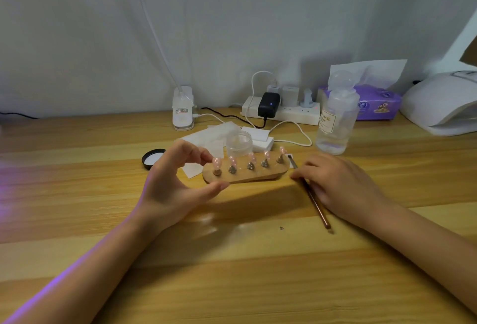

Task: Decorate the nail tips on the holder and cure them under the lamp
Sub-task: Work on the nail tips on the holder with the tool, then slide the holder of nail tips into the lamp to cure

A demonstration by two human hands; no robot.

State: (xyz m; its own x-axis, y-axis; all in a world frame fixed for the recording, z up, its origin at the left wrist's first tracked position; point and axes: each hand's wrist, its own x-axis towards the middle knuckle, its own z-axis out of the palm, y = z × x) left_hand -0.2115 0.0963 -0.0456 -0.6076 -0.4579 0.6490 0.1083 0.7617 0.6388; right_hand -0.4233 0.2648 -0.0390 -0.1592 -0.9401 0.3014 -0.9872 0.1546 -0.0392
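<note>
The left hand [178,184] grip pinches the oblong wooden holder [245,175] of pink nail tips [233,161] on the desk [232,259]; the right hand [338,181], curled, pins the copper-handled brush [316,203]. Tilting risks smearing uncured tips.

Pale pink nail tips [251,156] stand on a light wooden holder [247,175], on a striped honey-yellow bench [232,259]. The brush [316,204] is coppery brown, the tissue pack [379,105] purple, the lamp [438,106] white.

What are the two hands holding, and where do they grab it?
The left hand holds the wooden holder by its left end, thumb in front, fingers behind. The right hand rests on the brush; whether it grips it cannot be told.
</note>
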